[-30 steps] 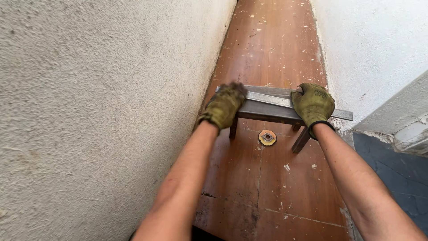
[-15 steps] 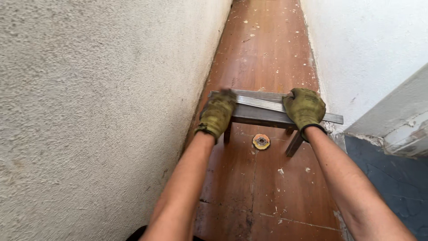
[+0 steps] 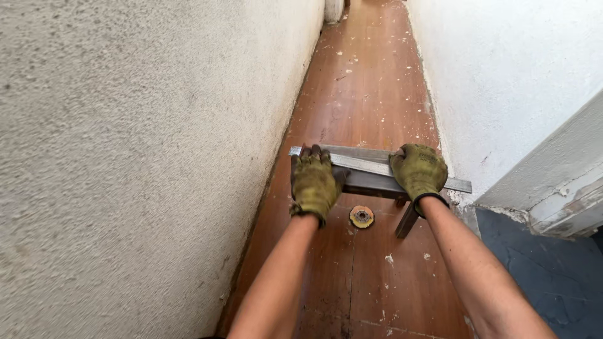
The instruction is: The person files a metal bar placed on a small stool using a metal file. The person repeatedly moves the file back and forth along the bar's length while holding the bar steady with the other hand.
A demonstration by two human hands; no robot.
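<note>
A grey metal bench-like frame (image 3: 367, 164) with angled legs stands across a narrow brown wooden floor. My left hand (image 3: 314, 181), in an olive work glove, grips its left end close to the rough wall. My right hand (image 3: 419, 171), gloved the same, grips the top of the frame toward its right end. A small round rusty disc (image 3: 362, 216) lies on the floor just in front of the frame, between my forearms.
A rough plastered wall (image 3: 138, 157) runs along the left and a white wall (image 3: 515, 69) along the right, leaving a narrow corridor floor (image 3: 367, 81) speckled with white flecks. A pale door frame (image 3: 559, 188) and dark blue floor (image 3: 553, 276) lie at the right.
The view has shifted slightly and the frame with both hands sits a little further left in view. Both hands keep their grip on the metal frame.
</note>
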